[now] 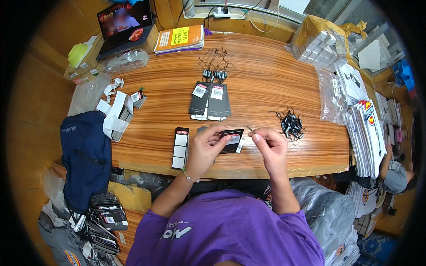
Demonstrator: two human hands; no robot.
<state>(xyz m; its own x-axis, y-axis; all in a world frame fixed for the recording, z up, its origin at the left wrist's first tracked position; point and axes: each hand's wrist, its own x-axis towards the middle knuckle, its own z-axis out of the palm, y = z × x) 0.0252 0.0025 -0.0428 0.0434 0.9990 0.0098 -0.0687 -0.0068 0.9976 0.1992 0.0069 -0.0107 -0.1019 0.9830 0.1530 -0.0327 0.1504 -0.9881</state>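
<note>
My left hand (207,148) is closed on a black hang tag (232,139) with a red patch and a white barcode sticker; a white piece shows at its right edge. To the right, the thumb and fingers of my right hand (269,144) pinch a small thin dark piece (250,129), too small to name for sure. Left of my left hand lies a dark strip with white labels (180,148). Farther off are stacked dark hang tags (210,101), their black strings (214,66) spread beyond them. Right of my right hand sits a tangled pile of black tag strings (290,124).
Orange and white notebooks (177,39) and a laptop (124,22) stand at the back left. A navy bag (86,155) hangs over the left edge. Folded white garments in plastic (364,137) are stacked at the right, near a bag of small white boxes (317,46).
</note>
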